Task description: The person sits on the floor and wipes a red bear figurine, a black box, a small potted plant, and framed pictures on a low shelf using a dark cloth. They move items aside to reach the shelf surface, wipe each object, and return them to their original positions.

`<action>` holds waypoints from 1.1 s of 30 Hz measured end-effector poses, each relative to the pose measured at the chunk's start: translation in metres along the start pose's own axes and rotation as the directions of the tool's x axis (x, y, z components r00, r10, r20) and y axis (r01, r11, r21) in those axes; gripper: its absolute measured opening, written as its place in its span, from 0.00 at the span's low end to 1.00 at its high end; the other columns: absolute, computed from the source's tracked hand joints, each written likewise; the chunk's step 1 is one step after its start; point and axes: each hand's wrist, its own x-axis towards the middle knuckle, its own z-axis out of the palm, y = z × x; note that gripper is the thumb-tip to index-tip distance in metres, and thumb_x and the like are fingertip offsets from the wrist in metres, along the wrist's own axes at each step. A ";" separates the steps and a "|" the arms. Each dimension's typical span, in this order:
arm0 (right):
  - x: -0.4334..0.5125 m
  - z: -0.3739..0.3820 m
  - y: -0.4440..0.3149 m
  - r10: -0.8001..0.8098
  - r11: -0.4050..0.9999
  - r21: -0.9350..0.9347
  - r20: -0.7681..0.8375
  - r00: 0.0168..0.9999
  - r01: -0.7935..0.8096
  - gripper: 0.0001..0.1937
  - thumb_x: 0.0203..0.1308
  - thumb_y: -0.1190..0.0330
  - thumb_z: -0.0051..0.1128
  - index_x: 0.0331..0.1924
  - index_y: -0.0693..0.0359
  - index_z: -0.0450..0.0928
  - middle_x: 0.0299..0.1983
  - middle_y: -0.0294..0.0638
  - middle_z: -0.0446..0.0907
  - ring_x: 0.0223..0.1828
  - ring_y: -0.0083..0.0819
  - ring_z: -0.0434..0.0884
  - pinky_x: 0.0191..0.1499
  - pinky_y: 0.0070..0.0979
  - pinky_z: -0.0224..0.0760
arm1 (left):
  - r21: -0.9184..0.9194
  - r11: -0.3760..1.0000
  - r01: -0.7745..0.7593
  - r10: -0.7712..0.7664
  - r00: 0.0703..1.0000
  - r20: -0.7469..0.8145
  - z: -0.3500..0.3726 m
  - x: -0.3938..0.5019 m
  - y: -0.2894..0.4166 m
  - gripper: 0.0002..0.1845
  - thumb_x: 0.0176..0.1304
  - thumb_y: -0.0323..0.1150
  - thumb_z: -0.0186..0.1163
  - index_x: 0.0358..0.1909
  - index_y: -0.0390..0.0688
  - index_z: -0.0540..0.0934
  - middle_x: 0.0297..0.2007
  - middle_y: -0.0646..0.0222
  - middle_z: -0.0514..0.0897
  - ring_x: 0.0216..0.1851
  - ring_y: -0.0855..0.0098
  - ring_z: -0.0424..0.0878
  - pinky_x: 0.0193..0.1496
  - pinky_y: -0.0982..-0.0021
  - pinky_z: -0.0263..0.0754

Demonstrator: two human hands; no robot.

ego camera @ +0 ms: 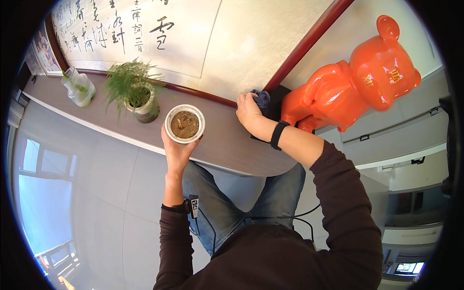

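Observation:
My left hand grips a round white pot with brown soil in it, near the front edge of a grey-brown countertop. My right hand is shut on a dark blue cloth, at the foot of the dark red frame of a large calligraphy panel. The cloth is bunched at the frame's lower corner, beside the black base of a glossy orange bear figure. The pot's underside and part of the cloth are hidden.
Left of the white pot stand a potted feathery green plant and a ribbed glass vase with a green shoot. A framed photo leans at the far left. A black cable crosses near my lap.

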 end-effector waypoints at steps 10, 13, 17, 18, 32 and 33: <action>0.024 0.017 -0.014 0.218 0.797 0.541 0.156 0.963 -0.268 0.14 0.68 0.66 0.53 0.52 0.56 0.86 0.55 0.44 0.80 0.57 0.41 0.79 0.51 0.44 0.76 | -0.064 0.998 0.013 -0.015 1.000 -0.021 -0.002 0.006 0.003 0.48 0.43 0.31 0.83 0.66 0.36 0.66 0.59 0.59 0.75 0.60 0.62 0.76 0.65 0.62 0.71; 0.024 0.027 -0.026 0.307 0.667 0.681 0.118 0.944 -0.302 0.13 0.67 0.67 0.53 0.50 0.58 0.86 0.53 0.44 0.82 0.53 0.41 0.82 0.51 0.40 0.78 | -0.088 0.996 0.009 -0.010 1.000 -0.012 0.002 0.010 0.007 0.47 0.44 0.31 0.83 0.65 0.36 0.66 0.58 0.59 0.76 0.59 0.63 0.77 0.64 0.63 0.72; 0.019 0.022 -0.053 0.409 0.563 0.770 0.054 0.911 -0.299 0.11 0.66 0.69 0.52 0.47 0.60 0.82 0.48 0.44 0.82 0.48 0.42 0.84 0.47 0.41 0.79 | -0.096 0.995 0.008 -0.006 1.000 0.021 0.005 0.014 0.005 0.47 0.44 0.30 0.83 0.64 0.35 0.66 0.57 0.59 0.77 0.58 0.63 0.78 0.63 0.63 0.72; 0.016 0.021 -0.055 0.438 0.477 0.846 0.004 0.899 -0.236 0.09 0.63 0.68 0.56 0.45 0.60 0.80 0.46 0.46 0.80 0.48 0.45 0.82 0.46 0.42 0.79 | -0.097 0.995 0.016 -0.013 0.999 0.030 0.006 0.015 0.003 0.46 0.44 0.30 0.83 0.64 0.35 0.66 0.56 0.59 0.77 0.58 0.63 0.78 0.63 0.63 0.72; 0.006 0.018 -0.090 0.646 0.281 0.936 -0.019 0.763 -0.214 0.15 0.57 0.70 0.60 0.50 0.57 0.77 0.48 0.42 0.74 0.53 0.45 0.74 0.50 0.46 0.70 | 0.023 0.999 -0.036 0.031 0.986 0.165 0.036 0.028 -0.014 0.46 0.44 0.30 0.83 0.65 0.36 0.66 0.58 0.60 0.76 0.61 0.66 0.75 0.66 0.64 0.70; -0.001 0.018 -0.092 0.650 0.288 0.941 -0.056 0.758 -0.178 0.13 0.59 0.69 0.60 0.48 0.57 0.77 0.48 0.41 0.75 0.52 0.44 0.74 0.49 0.44 0.71 | 0.010 0.998 -0.063 0.061 0.984 0.168 0.038 0.030 -0.015 0.47 0.44 0.30 0.83 0.65 0.36 0.65 0.59 0.60 0.76 0.61 0.66 0.75 0.66 0.64 0.70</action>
